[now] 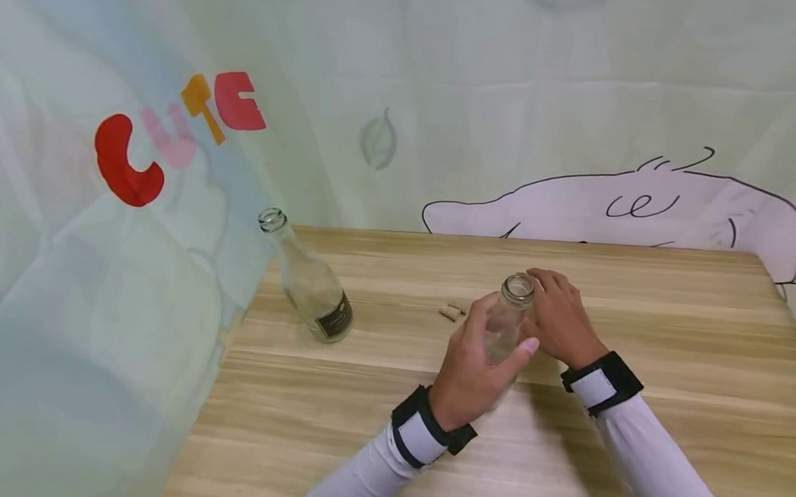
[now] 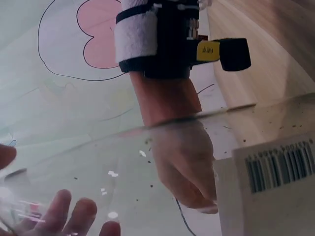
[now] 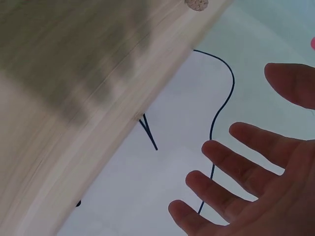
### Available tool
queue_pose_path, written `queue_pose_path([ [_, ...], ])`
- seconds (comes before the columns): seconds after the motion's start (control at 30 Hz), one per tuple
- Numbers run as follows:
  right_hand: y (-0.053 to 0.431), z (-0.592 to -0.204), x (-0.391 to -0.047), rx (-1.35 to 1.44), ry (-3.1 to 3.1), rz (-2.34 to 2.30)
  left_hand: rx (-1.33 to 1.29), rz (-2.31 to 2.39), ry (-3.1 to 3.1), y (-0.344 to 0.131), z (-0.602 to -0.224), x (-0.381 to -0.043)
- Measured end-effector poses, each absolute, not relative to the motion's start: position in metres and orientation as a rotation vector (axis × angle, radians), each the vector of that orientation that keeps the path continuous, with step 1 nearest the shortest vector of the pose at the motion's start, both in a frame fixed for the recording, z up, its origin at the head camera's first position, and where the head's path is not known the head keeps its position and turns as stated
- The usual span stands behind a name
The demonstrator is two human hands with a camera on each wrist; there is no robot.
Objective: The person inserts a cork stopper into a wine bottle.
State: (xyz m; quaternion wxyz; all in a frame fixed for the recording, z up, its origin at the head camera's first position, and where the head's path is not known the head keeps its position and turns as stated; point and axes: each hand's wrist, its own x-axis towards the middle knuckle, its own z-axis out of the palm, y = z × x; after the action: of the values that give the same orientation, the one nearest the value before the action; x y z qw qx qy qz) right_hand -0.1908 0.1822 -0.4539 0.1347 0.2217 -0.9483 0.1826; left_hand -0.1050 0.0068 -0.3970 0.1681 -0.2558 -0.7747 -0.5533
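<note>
A clear glass bottle (image 1: 501, 332) is in my left hand (image 1: 467, 374), whose fingers and thumb wrap its side; its open mouth faces up. In the left wrist view the bottle fills the near part, and a white label with a barcode (image 2: 279, 167) shows on it. Just right of the bottle is my right hand (image 1: 561, 319). Its fingers (image 3: 241, 167) look spread and relaxed in the right wrist view, with nothing held. Small corks (image 1: 450, 311) lie on the table left of the bottle, and one cork (image 3: 197, 4) shows at the top of the right wrist view.
Another clear glass bottle (image 1: 310, 285) with a dark label stands at the left side of the wooden table (image 1: 359, 429). A printed cloth (image 1: 446, 130) hangs behind the table and along its left side.
</note>
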Motion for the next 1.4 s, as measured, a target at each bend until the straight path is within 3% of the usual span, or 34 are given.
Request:
queue_pose_path([
  [0.4, 0.157, -0.453, -0.225, 1.021, -2.607, 0.762, -0.718, -1.458, -1.923, -0.040, -0.355, -0.106],
  [0.7, 0.148, -0.494, -0.260, 1.315, -2.620, 0.612, -0.510, -1.428, -1.907, -0.071, -0.382, -0.124],
  [1.4, 0.131, -0.507, -0.246, 1.264, -2.600, 0.545, -0.506, -1.442, -1.965, -0.071, -0.397, -0.125],
])
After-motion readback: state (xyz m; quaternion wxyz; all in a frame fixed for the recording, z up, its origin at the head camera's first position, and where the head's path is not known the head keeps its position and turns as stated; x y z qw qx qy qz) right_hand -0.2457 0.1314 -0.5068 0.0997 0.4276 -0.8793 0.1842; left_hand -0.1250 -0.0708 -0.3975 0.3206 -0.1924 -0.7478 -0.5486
